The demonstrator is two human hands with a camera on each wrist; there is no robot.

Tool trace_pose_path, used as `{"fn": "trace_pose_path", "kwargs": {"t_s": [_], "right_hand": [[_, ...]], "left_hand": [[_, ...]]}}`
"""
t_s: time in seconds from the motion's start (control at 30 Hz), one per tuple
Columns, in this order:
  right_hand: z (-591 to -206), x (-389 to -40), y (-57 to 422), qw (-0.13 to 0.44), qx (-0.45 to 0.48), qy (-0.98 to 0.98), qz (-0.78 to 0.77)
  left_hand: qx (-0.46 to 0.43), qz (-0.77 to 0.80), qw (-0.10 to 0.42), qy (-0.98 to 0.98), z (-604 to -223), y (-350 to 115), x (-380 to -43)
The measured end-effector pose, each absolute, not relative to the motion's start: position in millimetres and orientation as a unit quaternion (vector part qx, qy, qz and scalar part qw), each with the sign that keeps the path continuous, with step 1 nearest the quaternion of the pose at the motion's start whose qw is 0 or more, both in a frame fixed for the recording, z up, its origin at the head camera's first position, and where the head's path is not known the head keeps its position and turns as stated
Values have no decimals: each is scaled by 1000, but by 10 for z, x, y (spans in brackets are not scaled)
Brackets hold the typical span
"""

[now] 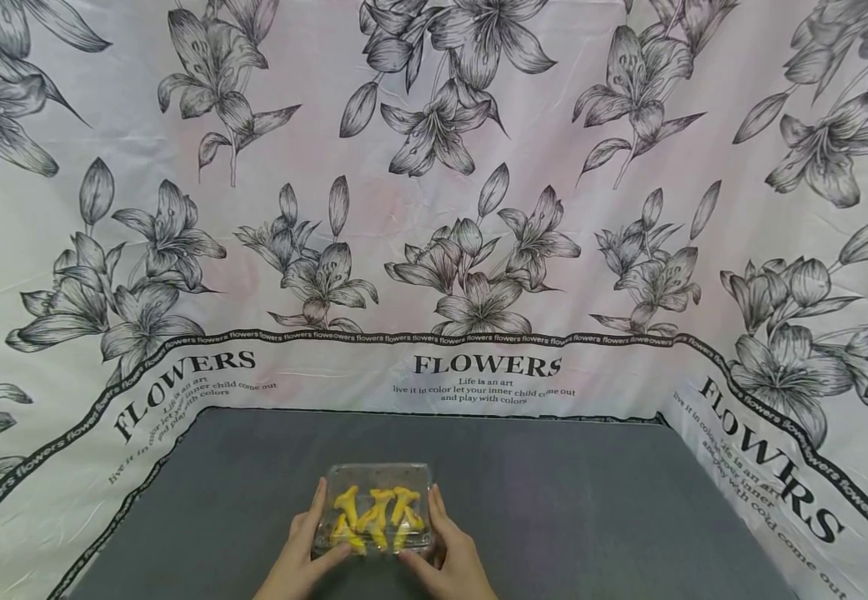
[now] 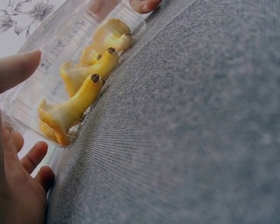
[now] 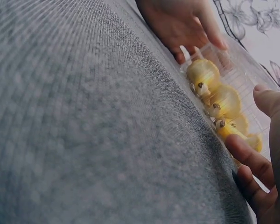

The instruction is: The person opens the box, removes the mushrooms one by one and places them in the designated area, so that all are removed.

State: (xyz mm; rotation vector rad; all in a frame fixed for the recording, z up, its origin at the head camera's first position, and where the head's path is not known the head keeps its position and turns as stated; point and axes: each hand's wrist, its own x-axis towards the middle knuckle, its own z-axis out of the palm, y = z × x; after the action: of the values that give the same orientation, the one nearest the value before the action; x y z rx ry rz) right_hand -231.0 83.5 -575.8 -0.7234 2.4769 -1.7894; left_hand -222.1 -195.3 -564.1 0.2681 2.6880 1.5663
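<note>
A clear plastic box (image 1: 378, 476) sits on the dark grey cloth near the front, with several yellow trumpet-shaped mushrooms (image 1: 379, 502) inside. Dark stem ends of the mushrooms show through the box wall in the left wrist view. My left hand (image 1: 303, 540) holds the box at its left side, thumb at the near edge and fingers along the side. On the opposite side my right hand (image 1: 454, 546) grips it the same way, its thumb (image 3: 266, 98) over the top edge in the right wrist view. The box's underside is hidden.
The grey cloth (image 1: 569, 500) covers the table around the box. Behind it and along both sides hangs a white curtain (image 1: 479, 379) printed with grey lilies and the word FLOWERS.
</note>
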Motion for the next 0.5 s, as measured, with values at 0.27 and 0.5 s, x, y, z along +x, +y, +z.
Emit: {"fn": "trace_pose_path", "kwargs": {"t_s": [0.27, 0.5], "right_hand": [[-5743, -2324, 846, 7, -234, 790, -566], [-5747, -2321, 847, 10, -230, 790, -568]], "left_hand": [[126, 530, -12, 838, -5754, -2003, -2293], [123, 552, -8, 825, -5906, -2047, -2397]]}}
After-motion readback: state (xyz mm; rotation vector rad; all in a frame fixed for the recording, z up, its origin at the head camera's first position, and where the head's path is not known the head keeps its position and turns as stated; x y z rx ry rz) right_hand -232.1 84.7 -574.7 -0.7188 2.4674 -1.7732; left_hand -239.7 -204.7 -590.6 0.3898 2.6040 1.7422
